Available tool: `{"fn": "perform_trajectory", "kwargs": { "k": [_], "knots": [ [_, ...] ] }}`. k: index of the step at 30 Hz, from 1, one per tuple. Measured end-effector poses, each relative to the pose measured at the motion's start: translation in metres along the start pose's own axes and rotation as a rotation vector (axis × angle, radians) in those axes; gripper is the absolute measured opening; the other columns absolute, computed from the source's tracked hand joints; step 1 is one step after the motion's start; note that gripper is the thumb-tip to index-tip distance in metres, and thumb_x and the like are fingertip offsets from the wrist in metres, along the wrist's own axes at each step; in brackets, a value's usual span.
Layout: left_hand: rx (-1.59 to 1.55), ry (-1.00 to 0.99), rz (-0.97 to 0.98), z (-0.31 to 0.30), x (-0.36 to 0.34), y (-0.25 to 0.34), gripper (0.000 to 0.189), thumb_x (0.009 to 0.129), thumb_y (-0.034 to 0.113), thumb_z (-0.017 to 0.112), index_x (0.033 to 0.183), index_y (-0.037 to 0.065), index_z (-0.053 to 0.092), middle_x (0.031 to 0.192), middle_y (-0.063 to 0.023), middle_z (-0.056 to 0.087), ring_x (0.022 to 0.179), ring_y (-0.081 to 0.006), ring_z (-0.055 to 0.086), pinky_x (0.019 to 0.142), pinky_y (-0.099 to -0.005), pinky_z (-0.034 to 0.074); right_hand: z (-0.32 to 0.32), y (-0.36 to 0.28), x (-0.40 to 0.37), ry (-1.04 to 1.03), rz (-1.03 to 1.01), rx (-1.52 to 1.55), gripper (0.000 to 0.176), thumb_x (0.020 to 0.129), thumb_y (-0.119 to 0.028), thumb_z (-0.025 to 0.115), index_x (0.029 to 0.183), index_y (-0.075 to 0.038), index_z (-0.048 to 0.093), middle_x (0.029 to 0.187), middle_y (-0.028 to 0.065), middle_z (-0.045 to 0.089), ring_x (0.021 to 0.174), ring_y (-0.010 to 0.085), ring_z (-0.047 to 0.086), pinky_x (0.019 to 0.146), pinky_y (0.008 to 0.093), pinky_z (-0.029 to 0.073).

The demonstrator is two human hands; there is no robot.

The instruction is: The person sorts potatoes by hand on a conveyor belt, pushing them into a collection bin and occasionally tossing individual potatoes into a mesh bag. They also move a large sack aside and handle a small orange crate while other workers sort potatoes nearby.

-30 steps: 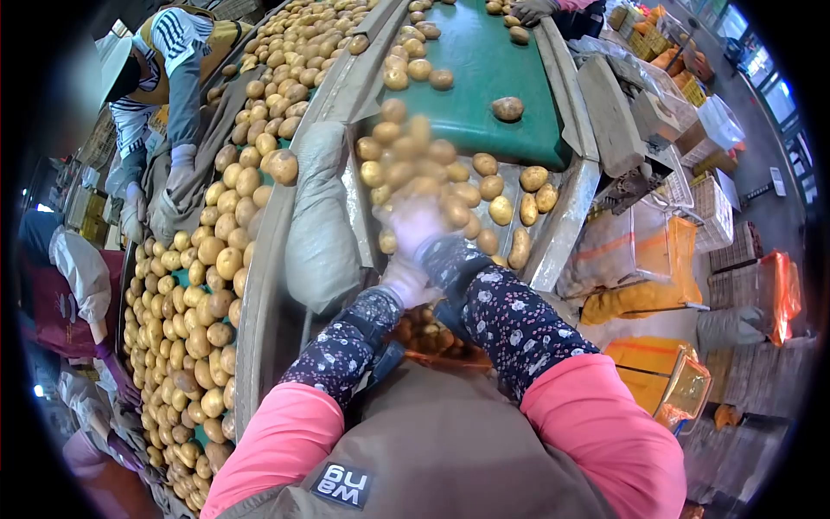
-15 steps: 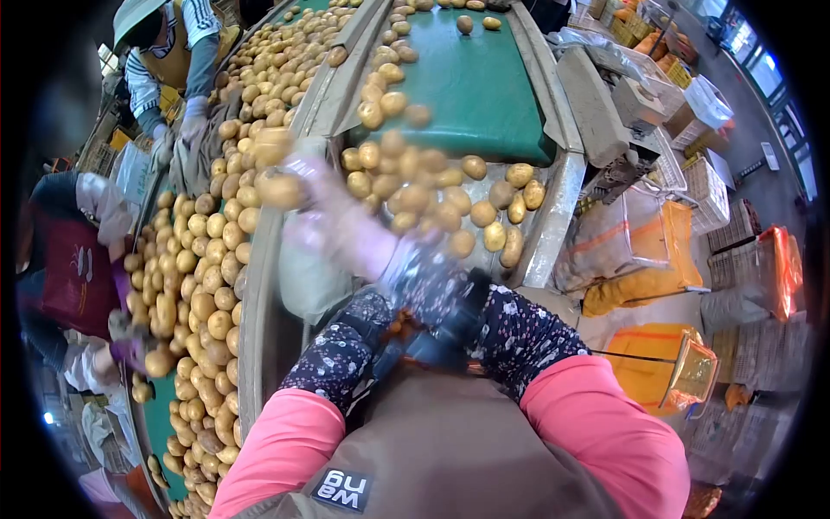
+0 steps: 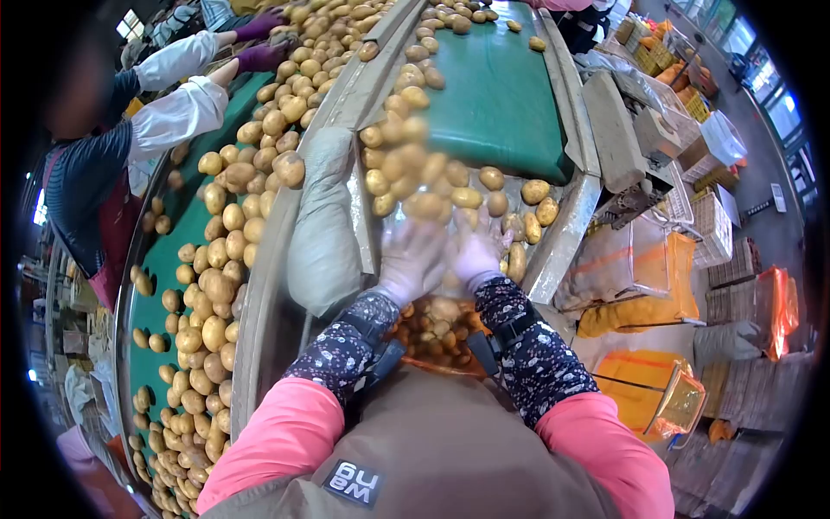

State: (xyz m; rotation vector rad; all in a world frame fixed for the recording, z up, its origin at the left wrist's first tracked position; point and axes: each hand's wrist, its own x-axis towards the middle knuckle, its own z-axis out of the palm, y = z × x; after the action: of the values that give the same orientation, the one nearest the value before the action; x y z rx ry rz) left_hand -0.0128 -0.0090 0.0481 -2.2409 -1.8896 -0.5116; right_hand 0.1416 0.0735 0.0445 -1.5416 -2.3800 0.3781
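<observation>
Your L hand (image 3: pixel 413 259), R hand (image 3: pixel 477 251) spread, nr lower edge, grey metal chute (image 3: pixel 566 238). Round tan potatoes (image 3: pixel 535 191) prob. firm, bruisable; cup sides.

A green conveyor belt (image 3: pixel 493 104) at upper centre carries potatoes (image 3: pixel 434 79), mostly along its left side. Mid-frame, a metal chute (image 3: pixel 564 244) holds more. Another belt (image 3: pixel 143 372) at left bears many.

I'd call this a potato packing shed: one green conveyor belt (image 3: pixel 493 104), partly strewn with loose potatoes (image 3: pixel 214 333), lies beside a second belt (image 3: pixel 186 221); a worker (image 3: pixel 91 186) in maroon apron (image 3: pixel 117 251) and purple gloves (image 3: pixel 264 58) reaches over the crop; opposite, orange bags (image 3: pixel 635 376) and white plastic crates (image 3: pixel 714 221) crowd the floor.
</observation>
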Motion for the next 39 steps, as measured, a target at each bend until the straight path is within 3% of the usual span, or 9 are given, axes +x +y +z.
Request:
{"fn": "perform_trajectory", "kwargs": {
  "k": [4,8,11,14,18,24,30,33,39],
  "knots": [
    [-0.252,-0.186,-0.434,-0.006,0.016,-0.006,0.096,0.081,0.050,0.067,0.154,0.005,0.024,0.158,-0.0228,0.024,0.144,-0.0483,0.021,0.114,-0.0605,0.022,-0.024,-0.020,-0.001,-0.085,0.022,-0.044,0.070,0.081,-0.031,0.066,0.147,-0.019,0.044,0.154,0.0285,0.030,0.141,0.0458,0.031,0.118,0.0533,0.020],
    [-0.138,-0.083,-0.345,-0.012,0.010,-0.004,0.084,0.079,0.048,0.069,0.145,0.007,0.037,0.147,-0.0206,0.039,0.135,-0.0432,0.036,0.108,-0.0613,0.031,-0.036,-0.040,0.019,0.138,-0.161,0.074,0.070,0.078,-0.024,0.068,0.144,-0.014,0.047,0.150,0.0274,0.036,0.140,0.0452,0.032,0.118,0.0513,0.021],
    [-0.225,-0.578,-0.280,-0.059,0.030,-0.003,0.099,0.078,0.050,0.071,0.155,0.009,0.024,0.158,-0.0218,0.025,0.144,-0.0409,0.027,0.115,-0.0619,0.021,-0.026,-0.058,0.041,0.306,-0.396,0.125,0.060,0.076,-0.018,0.068,0.135,-0.010,0.055,0.145,0.0243,0.043,0.138,0.0420,0.037,0.117,0.0506,0.026],
    [-0.142,-0.507,-0.106,-0.036,0.014,-0.010,0.049,0.081,0.048,0.066,0.118,0.015,0.062,0.119,-0.0132,0.058,0.116,-0.0327,0.052,0.104,-0.0527,0.034,-0.029,-0.094,0.064,0.299,-0.579,0.125,0.052,0.076,-0.020,0.069,0.126,-0.009,0.063,0.141,0.0206,0.051,0.134,0.0395,0.044,0.115,0.0532,0.027],
    [-0.153,-0.642,-0.096,-0.035,0.015,-0.007,0.027,0.084,0.044,0.063,0.086,0.021,0.076,0.086,-0.0056,0.069,0.092,-0.0279,0.065,0.098,-0.0526,0.039,0.019,-0.093,0.078,0.133,-0.644,-0.003,0.046,0.076,-0.023,0.069,0.122,-0.018,0.069,0.134,0.0170,0.059,0.129,0.0368,0.050,0.113,0.0566,0.029],
    [0.023,-0.161,0.054,-0.008,-0.001,-0.016,0.045,0.086,0.049,0.061,0.117,0.018,0.067,0.124,-0.0123,0.059,0.129,-0.0357,0.045,0.112,-0.0610,0.022,0.000,-0.070,0.077,-0.084,-0.409,0.277,0.042,0.079,-0.030,0.067,0.119,-0.017,0.070,0.135,0.0185,0.058,0.131,0.0339,0.049,0.114,0.0594,0.024],
    [-0.096,-0.189,-0.020,-0.003,0.000,-0.016,0.064,0.086,0.050,0.060,0.138,0.015,0.051,0.152,-0.0240,0.031,0.142,-0.0561,0.014,0.115,-0.0668,0.004,-0.024,-0.050,0.058,0.013,-0.228,-0.036,0.045,0.082,-0.036,0.064,0.124,-0.018,0.065,0.139,0.0165,0.054,0.137,0.0327,0.043,0.113,0.0680,0.017],
    [-0.254,-0.246,-0.426,-0.016,0.014,-0.008,0.070,0.086,0.048,0.061,0.144,0.013,0.044,0.153,-0.0212,0.031,0.144,-0.0489,0.017,0.118,-0.0618,0.007,-0.025,-0.028,0.045,0.040,-0.199,-0.058,0.044,0.081,-0.034,0.064,0.122,-0.019,0.065,0.146,0.0145,0.048,0.139,0.0339,0.040,0.113,0.0699,0.011],
    [-0.129,-0.176,-0.342,0.006,0.003,-0.015,0.070,0.090,0.052,0.054,0.150,0.018,0.040,0.158,-0.0245,0.020,0.147,-0.0516,0.005,0.117,-0.0632,0.004,-0.038,-0.030,0.001,-0.044,-0.143,-0.208,0.050,0.080,-0.033,0.066,0.126,-0.015,0.063,0.155,0.0136,0.037,0.136,0.0386,0.042,0.111,0.0718,0.010]
  ]
}}
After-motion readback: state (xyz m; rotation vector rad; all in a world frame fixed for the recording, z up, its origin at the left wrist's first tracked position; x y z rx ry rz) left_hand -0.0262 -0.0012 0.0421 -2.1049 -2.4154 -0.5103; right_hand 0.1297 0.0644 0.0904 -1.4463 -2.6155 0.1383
